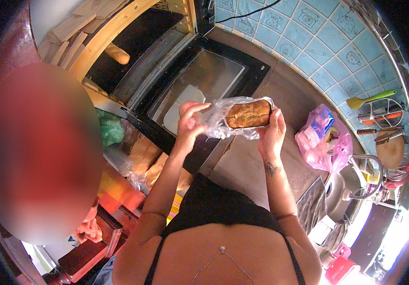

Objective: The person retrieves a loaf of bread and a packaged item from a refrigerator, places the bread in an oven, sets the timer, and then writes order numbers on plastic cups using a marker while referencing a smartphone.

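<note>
A browned loaf cake (249, 114) sits in a foil loaf pan (269, 100), held up in front of me. My right hand (274, 131) grips the pan's right end, with the thumb along its side. Clear plastic wrap (222, 107) is bunched around the left end and lower side of the pan. The fingers of my left hand (190, 121) pinch the loose plastic at the left. Below the loaf lie the lowered glass oven door (218, 74) and a brown counter (243, 167).
Inside the open oven (144, 39) lies a baguette (118, 53). A pink plastic bag (323, 142) with packages stands at the right, near the sink (343, 192). Utensils, including a green spatula (371, 98), hang by the blue tiles (307, 39). A blurred patch covers the left.
</note>
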Motion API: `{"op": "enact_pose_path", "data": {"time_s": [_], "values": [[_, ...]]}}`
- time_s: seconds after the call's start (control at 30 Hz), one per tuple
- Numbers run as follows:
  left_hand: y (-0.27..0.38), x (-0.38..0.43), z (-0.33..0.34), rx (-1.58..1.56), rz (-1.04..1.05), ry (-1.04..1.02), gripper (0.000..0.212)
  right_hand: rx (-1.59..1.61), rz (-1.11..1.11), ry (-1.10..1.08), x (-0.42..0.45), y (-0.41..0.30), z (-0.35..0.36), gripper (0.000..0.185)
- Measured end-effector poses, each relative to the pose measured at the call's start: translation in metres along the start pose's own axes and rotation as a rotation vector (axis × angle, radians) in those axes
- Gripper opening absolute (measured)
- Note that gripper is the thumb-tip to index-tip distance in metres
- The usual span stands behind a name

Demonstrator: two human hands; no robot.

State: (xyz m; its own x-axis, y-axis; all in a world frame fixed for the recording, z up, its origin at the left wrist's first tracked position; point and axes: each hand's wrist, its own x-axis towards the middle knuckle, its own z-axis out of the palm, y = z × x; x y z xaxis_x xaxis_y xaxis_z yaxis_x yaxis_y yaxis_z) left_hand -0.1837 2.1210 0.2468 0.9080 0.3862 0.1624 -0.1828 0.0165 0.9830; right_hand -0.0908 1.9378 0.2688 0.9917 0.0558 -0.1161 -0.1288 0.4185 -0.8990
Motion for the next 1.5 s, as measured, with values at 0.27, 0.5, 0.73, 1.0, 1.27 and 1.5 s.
{"op": "enact_pose_path", "data": {"time_s": [0.27, 0.5, 0.73, 1.0, 1.27, 1.5], "values": [[0.002, 0.040, -0.005, 0.335, 0.213, 0.214, 0.015, 0.118, 0.216, -0.023, -0.007, -0.012, 0.014, 0.032], [0.005, 0.013, 0.031, 0.010, -0.077, -0.032, 0.047, 0.072, -0.093, -0.010, 0.003, -0.009, 0.021, 0.037], [0.007, 0.009, 0.055, -0.092, -0.029, 0.011, 0.046, 0.054, -0.135, -0.034, -0.007, -0.007, 0.029, 0.036], [0.007, 0.005, 0.054, -0.069, -0.045, 0.151, 0.047, 0.006, 0.074, -0.060, -0.001, -0.001, 0.018, 0.030], [0.006, 0.007, 0.040, -0.270, -0.035, 0.114, 0.044, -0.367, -0.016, -0.214, 0.028, 0.000, 0.005, 0.025], [0.023, 0.009, 0.014, -0.204, -0.088, 0.118, 0.041, -0.555, 0.093, -0.436, 0.043, -0.027, 0.009, 0.028]]}}
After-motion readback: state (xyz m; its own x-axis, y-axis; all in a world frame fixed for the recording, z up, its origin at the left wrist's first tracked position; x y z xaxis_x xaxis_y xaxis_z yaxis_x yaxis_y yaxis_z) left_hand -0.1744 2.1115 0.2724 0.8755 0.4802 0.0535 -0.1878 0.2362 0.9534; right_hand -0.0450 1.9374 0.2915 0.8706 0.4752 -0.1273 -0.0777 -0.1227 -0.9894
